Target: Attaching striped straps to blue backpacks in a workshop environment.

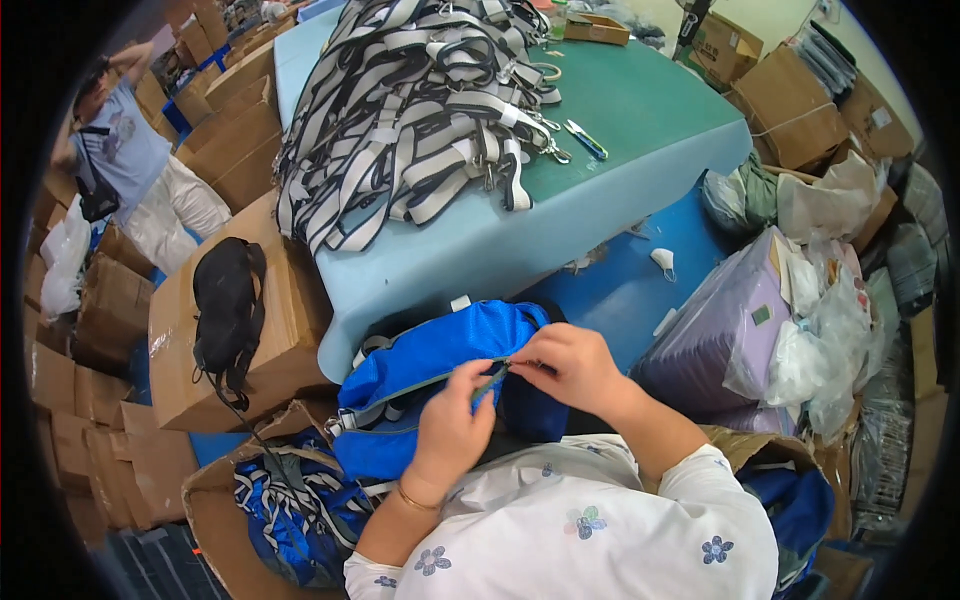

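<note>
A bright blue bag [445, 342] lies in front of my body, below the table's near edge. Along its top runs a zipper with greenish edges [412, 388], parted on the left side. My right hand [575, 368] pinches the zipper at its right part with thumb and forefinger; whether a pull tab is between them is too small to tell. Close beside it, my left hand [455, 425] has its fingers closed on the zipper edge of the same bag. Grey-white webbing and a buckle [345, 420] show at the bag's left end.
A heap of grey-and-black straps with metal clips [400, 120] covers much of the table [640, 110]; thread snips [587, 140] lie beside it. Cartons flank me, one holding blue bags [290, 510], another under a black pouch [228, 305]. A person [130, 150] stands far left.
</note>
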{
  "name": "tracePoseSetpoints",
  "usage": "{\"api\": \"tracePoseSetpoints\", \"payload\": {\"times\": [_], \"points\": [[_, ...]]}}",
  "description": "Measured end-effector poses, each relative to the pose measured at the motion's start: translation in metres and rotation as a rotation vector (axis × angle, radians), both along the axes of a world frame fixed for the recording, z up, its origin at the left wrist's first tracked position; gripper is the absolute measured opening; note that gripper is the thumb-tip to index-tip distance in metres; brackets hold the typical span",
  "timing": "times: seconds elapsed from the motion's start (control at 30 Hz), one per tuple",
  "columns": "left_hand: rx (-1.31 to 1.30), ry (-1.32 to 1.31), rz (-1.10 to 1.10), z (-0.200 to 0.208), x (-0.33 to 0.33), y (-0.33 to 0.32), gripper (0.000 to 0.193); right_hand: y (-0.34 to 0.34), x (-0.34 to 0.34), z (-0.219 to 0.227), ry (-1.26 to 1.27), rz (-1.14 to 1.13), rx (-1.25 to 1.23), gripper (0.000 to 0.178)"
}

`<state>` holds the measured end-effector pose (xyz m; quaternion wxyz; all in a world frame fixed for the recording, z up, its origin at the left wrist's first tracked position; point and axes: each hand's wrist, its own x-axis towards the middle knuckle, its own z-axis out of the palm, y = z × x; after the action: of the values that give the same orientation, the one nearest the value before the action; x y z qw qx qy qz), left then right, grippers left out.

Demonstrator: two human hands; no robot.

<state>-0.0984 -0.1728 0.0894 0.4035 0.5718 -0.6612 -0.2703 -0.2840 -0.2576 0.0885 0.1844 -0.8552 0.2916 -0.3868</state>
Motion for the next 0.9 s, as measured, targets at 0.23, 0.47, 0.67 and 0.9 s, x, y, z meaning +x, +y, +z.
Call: {"api": "tracePoseSetpoints", "payload": {"times": [0.23,0.47,0.67,0.9], "points": [[0.481,0.975,-0.155,-0.012,0.030,-0.006,0.047,-0.023,-0.005,0.008,0.118,0.139,0.184,0.012],[-0.056,0.118,-0.137,-0.004,0.013,-0.006,0.051,-0.006,0.022,0.027,-0.149,0.272,0.627,0.013],[-0.239,-0.172,-0.117,-0.007,0.020,-0.010,0.035,0.009,0.039,0.030,-0.191,0.552,0.210,0.040],[0.071,0.572,0.037,-0.026,0.026,-0.008,0.031,-0.013,0.030,-0.007,0.033,0.263,0.113,0.052]]}}
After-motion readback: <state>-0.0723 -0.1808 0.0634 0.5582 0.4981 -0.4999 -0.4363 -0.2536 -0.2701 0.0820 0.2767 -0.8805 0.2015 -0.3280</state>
